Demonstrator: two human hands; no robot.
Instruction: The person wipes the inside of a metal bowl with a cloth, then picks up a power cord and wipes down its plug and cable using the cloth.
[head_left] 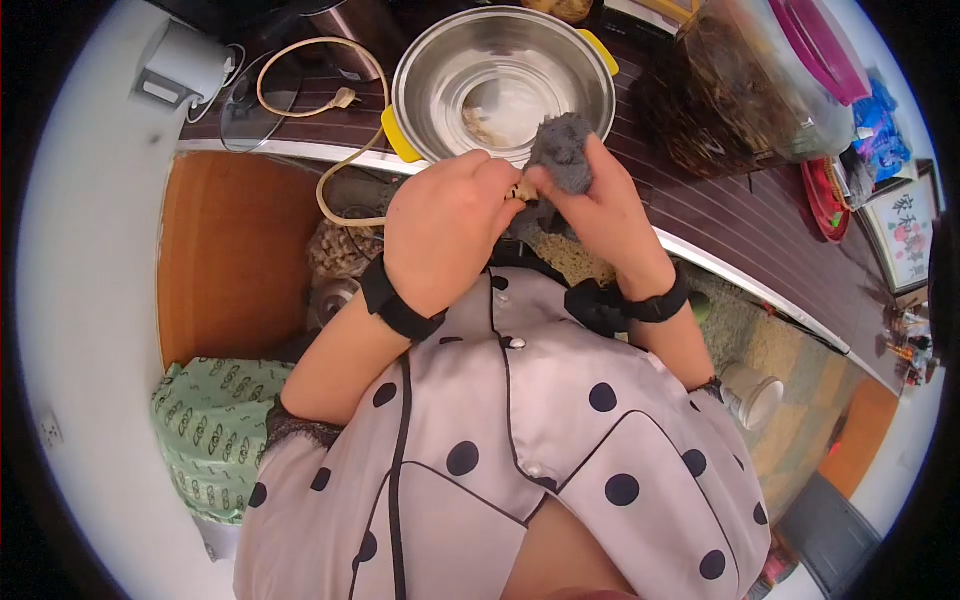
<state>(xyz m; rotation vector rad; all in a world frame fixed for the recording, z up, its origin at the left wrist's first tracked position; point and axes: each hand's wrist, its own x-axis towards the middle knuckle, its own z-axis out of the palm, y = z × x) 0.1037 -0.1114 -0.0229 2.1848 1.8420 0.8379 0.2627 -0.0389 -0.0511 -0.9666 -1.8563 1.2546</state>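
Note:
Just in front of a steel basin with yellow handles, my two hands are close together. My left hand is closed, its thumb and fingers pinching a small pale piece with dark marks; what it is, I cannot make out. A fuzzy dark grey cloth is gripped between the thumb and fingers of my right hand, beside that piece. Some brownish bits show on the basin's bottom. Both wrists wear black bands.
A pale cable with a plug lies left of the basin, near a glass lid. A large clear container with a pink lid stands right. Below the counter edge are a bag of brownish pieces and a white bucket.

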